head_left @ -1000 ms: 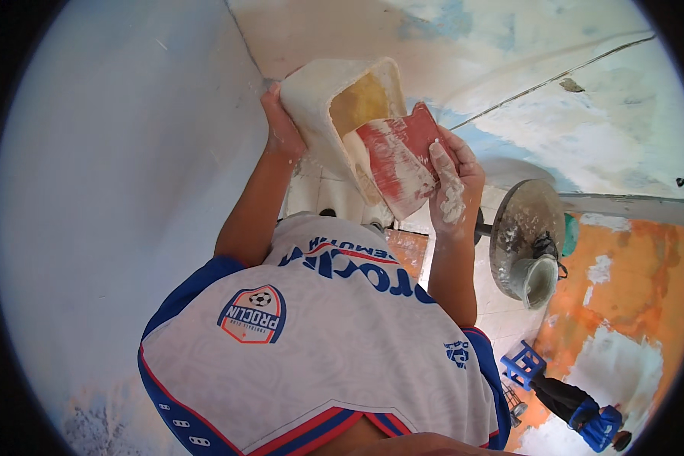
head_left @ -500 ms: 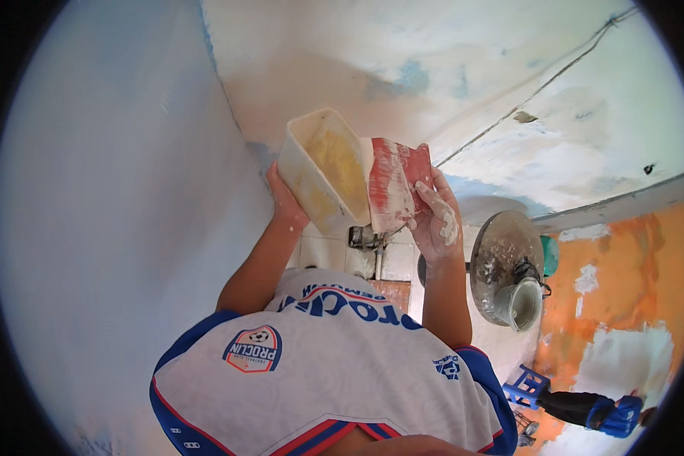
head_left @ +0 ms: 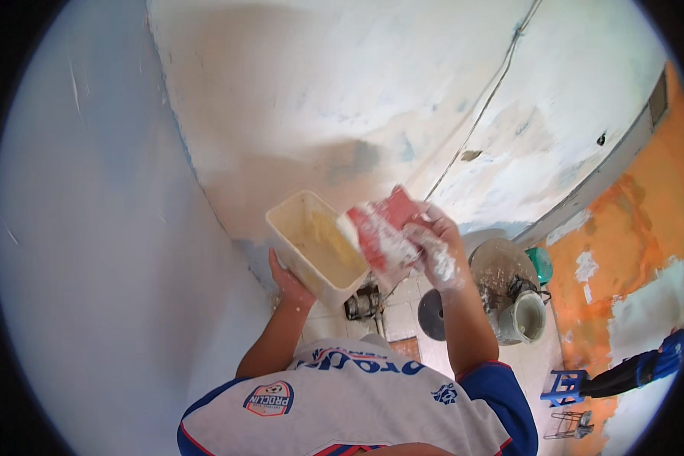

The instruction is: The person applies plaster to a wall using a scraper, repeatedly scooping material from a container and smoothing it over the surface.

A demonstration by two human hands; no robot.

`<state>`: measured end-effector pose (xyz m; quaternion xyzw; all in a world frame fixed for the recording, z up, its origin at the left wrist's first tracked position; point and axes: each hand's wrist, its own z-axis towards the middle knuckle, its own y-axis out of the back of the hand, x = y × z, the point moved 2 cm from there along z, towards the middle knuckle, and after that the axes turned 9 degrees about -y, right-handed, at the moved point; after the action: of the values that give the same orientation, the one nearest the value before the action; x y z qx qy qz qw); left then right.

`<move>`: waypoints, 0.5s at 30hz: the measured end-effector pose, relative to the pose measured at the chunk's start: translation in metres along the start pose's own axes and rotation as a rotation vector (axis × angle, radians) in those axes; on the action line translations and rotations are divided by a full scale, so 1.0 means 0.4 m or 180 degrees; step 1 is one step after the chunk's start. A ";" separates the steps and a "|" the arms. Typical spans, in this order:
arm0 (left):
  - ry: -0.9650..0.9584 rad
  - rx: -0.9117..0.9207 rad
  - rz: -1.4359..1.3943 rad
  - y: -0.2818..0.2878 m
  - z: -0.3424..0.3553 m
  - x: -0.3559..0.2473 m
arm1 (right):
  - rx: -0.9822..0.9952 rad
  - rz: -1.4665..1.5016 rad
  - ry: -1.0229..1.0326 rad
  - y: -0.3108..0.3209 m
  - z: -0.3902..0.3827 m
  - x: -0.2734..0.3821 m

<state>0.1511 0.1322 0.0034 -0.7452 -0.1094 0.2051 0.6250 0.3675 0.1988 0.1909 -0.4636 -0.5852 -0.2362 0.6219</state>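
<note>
My left hand (head_left: 290,287) is wrapped round the lower left side of a cream rectangular plastic tub (head_left: 302,263), which tilts with its mouth turned up toward me. Yellowish residue and pale paste (head_left: 328,242) coat its inside. Pinched in my right hand (head_left: 439,249) is a flat red putty spreader (head_left: 394,216), smeared with white paste and slightly blurred. The spreader's left edge is at the tub's right rim; whether they touch I cannot tell. White paste also cakes my right thumb and the back of the hand.
A patchy white wall (head_left: 281,91) with a cable (head_left: 488,97) stands ahead; a pale blue wall (head_left: 91,251) is at left. Lower right are a round table (head_left: 501,262), a bucket (head_left: 523,318), a blue stool (head_left: 564,387) and another person (head_left: 623,372) by an orange wall (head_left: 585,258).
The tub and spreader sit lower in the picture, and more wall shows above. The spreader has tilted, its upper corner turned up. Both hands keep their hold.
</note>
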 end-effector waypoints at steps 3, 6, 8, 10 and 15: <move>0.0016 0.0043 0.0003 -0.007 -0.010 -0.002 | 0.0014 0.0141 -0.0013 -0.013 0.019 -0.009; -0.0066 0.0228 0.0009 0.005 -0.019 -0.004 | 0.0065 0.0047 -0.0153 -0.016 0.042 -0.033; -0.0121 0.0394 0.0049 0.018 -0.004 -0.006 | 0.0116 -0.0030 -0.0241 -0.013 0.056 -0.034; -0.0184 0.0526 -0.0014 0.021 -0.003 -0.017 | 0.0170 0.0169 -0.0179 -0.013 0.073 -0.014; -0.0289 0.0598 -0.0214 0.013 0.000 -0.031 | 0.0529 0.0243 -0.0302 -0.031 0.106 0.009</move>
<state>0.1395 0.1258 0.0004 -0.6692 -0.1427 0.2269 0.6931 0.3364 0.2302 0.1932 -0.4430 -0.6135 -0.1407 0.6384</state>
